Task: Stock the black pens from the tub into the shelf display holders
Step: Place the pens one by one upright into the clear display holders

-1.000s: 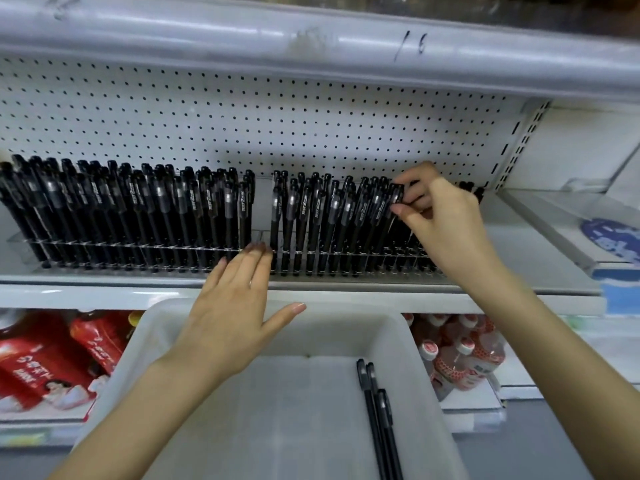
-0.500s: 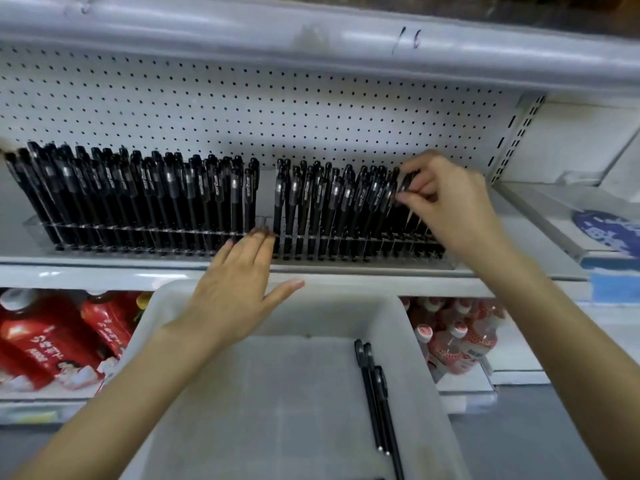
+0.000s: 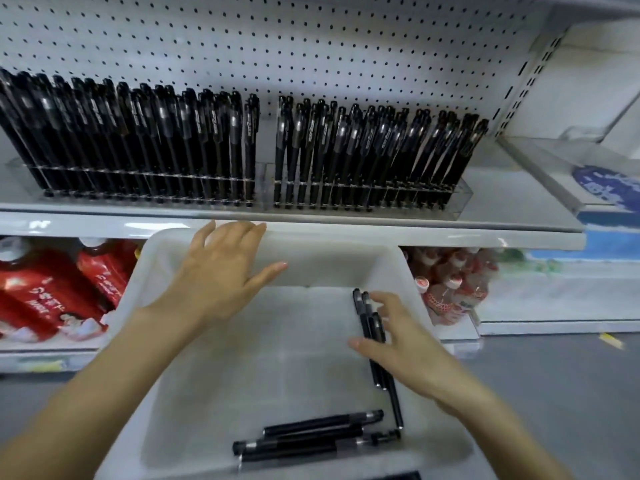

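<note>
- Store aisle: pegboard [image 3: 311, 46] behind a grey shelf [image 3: 502, 225], which carries two clear display holders. The left holder [image 3: 20, 168] is packed with black pens; the right holder [image 3: 462, 197] is nearly full, with a little room at its right end.
- Pens not yet stocked lie in the white tub [image 3: 329, 265] just below the shelf edge: three pens [image 3: 363, 306] side by side near the right wall, and crosswise pens [image 3: 318, 434] bunched at the near end.
- Your right hand [image 3: 401, 344] is over the three pens. Its grip is wide, thumb on one side and fingers on the other, holding nothing yet.
- Your left hand [image 3: 221, 275] lies flat on the tub's far rim, fingers straight; it looks like it's steadying the tub.
- Step: pick-up, late in the task, since few pens remain.
- Next: close the grip on one or more of the three pens, lift, stand them in the right holder's free slot, cap up like their neighbours.
- Below the shelf: red packets [image 3: 52, 296] on the left, small bottles [image 3: 453, 285] on the right.
</note>
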Tool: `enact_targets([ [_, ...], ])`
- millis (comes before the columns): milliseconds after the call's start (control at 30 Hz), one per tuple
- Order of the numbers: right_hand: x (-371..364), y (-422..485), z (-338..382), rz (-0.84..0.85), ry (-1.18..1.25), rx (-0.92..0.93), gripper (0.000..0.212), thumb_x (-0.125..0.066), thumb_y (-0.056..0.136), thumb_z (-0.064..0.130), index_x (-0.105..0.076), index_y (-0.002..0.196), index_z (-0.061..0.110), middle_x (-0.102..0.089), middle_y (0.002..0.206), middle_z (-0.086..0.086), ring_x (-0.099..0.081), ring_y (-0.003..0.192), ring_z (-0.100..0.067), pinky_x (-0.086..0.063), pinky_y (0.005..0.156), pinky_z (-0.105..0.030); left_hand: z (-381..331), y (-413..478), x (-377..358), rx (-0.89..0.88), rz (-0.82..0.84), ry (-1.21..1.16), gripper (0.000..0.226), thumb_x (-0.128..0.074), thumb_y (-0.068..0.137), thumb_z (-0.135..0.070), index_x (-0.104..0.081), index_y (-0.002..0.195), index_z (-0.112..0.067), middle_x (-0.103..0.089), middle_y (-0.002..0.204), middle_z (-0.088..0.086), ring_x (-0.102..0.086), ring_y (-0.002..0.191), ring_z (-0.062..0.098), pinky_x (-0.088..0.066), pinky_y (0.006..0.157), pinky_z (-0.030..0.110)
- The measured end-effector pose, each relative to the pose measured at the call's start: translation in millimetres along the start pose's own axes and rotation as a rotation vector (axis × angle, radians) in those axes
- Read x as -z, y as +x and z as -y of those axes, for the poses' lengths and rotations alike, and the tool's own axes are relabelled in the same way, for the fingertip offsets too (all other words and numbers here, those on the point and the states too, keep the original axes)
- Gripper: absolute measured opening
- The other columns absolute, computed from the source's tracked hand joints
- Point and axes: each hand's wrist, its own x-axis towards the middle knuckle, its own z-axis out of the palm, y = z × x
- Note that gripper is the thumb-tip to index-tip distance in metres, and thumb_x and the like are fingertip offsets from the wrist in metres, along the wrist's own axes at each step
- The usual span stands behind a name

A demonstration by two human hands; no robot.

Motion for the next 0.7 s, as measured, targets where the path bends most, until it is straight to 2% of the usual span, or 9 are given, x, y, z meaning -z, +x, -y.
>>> enact_targets([
  [67, -12.5, 1.9, -8.0, 0.009, 0.069, -0.047, 0.062, -0.065, 0.088, 0.027, -0.025, 0.136, 0.026, -0.038, 0.125, 0.007, -0.043, 0.11, -0.006, -0.038, 0.086, -0.013, 2.8, -1.3, -2.1, 0.003, 0.004, -0.019, 0.094, 0.0, 0.075, -0.074, -0.03, 0.145, -0.018, -0.038, 0.144, 0.0, -0.028, 0.136, 0.017, -0.002, 0.116, 0.036],
  [167, -23.5, 7.5, -12.9, 0.023, 0.193, -0.095, 0.055, -0.065, 0.088, 0.019, -0.027, 0.127, 0.027, -0.039, 0.118, 0.011, -0.044, 0.106, -0.001, -0.039, 0.081, -0.005, 3.4, -3.1, -3.9, 0.007, -0.018, -0.074, 0.095, -0.003, 0.076, -0.075, -0.032, 0.145, -0.016, -0.04, 0.142, 0.001, -0.029, 0.136, 0.018, -0.001, 0.116, 0.038],
  [233, -25.0, 12.0, -16.0, 0.035, 0.23, -0.096, 0.064, -0.067, 0.086, 0.017, -0.027, 0.134, 0.026, -0.04, 0.118, 0.013, -0.043, 0.114, -0.003, -0.038, 0.092, -0.013, 2.7, -6.3, -5.9, 0.012, -0.036, -0.087, 0.095, -0.005, 0.077, -0.076, -0.033, 0.144, -0.014, -0.041, 0.14, 0.003, -0.028, 0.136, 0.019, 0.001, 0.116, 0.038],
  [333, -24.2, 17.9, -15.3, 0.125, 0.293, -0.094, 0.068, -0.07, 0.083, 0.015, -0.029, 0.135, 0.027, -0.045, 0.115, 0.016, -0.047, 0.11, 0.002, -0.043, 0.082, -0.009, 4.9, -11.4, -9.2, 0.023, -0.047, -0.093, 0.095, -0.005, 0.079, -0.076, -0.031, 0.145, -0.014, -0.039, 0.14, 0.003, -0.027, 0.136, 0.018, 0.003, 0.116, 0.038],
  [400, -22.4, 21.4, -15.1, 0.134, 0.285, -0.099, 0.068, -0.071, 0.083, 0.016, -0.03, 0.136, 0.026, -0.047, 0.121, 0.01, -0.046, 0.118, -0.006, -0.041, 0.088, -0.014, 5.3, -12.8, -9.9, 0.025, -0.046, -0.098, 0.095, -0.004, 0.079, -0.077, -0.029, 0.146, -0.014, -0.037, 0.141, 0.003, -0.025, 0.136, 0.018, 0.004, 0.117, 0.038],
  [500, -18.9, 32.5, -13.0, 0.027, 0.164, -0.099, 0.067, -0.07, 0.083, 0.017, -0.032, 0.138, 0.021, -0.042, 0.13, -0.003, -0.044, 0.12, -0.012, -0.038, 0.091, -0.021, 2.3, -13.3, -10.2, 0.047, -0.053, -0.097, 0.096, -0.003, 0.077, -0.077, -0.028, 0.146, -0.015, -0.035, 0.142, 0.001, -0.022, 0.137, 0.016, 0.007, 0.116, 0.036],
  [567, -20.2, 45.6, -10.7, 0.018, -0.043, -0.076, 0.064, -0.069, 0.085, 0.02, -0.033, 0.138, 0.017, -0.042, 0.131, -0.006, -0.048, 0.116, -0.015, -0.04, 0.091, -0.022, 0.6, -13.1, -9.9, 0.054, -0.059, -0.099, 0.096, -0.003, 0.077, -0.077, -0.028, 0.146, -0.014, -0.035, 0.142, 0.002, -0.022, 0.137, 0.016, 0.008, 0.116, 0.036],
  [633, -23.7, 59.4, -11.6, 0.016, -0.262, -0.033, 0.061, -0.068, 0.085, 0.026, -0.037, 0.136, 0.015, -0.044, 0.129, -0.007, -0.052, 0.112, -0.02, -0.042, 0.091, -0.026, 0.6, -13.4, -10.5, 0.057, -0.064, -0.103, 0.097, -0.002, 0.077, -0.077, -0.03, 0.145, -0.013, -0.036, 0.142, 0.002, -0.022, 0.137, 0.016, 0.007, 0.116, 0.036],
  [700, -27.6, 69.9, -13.0, 0.005, -0.36, -0.007, 0.056, -0.068, 0.085, 0.029, -0.04, 0.131, 0.014, -0.043, 0.121, -0.006, -0.052, 0.11, -0.022, -0.04, 0.088, -0.026, 1.1, -13.7, -10.3, 0.06, -0.07, -0.103, 0.097, -0.003, 0.078, -0.077, -0.031, 0.144, -0.013, -0.037, 0.141, 0.003, -0.024, 0.136, 0.017, 0.005, 0.116, 0.037],
])
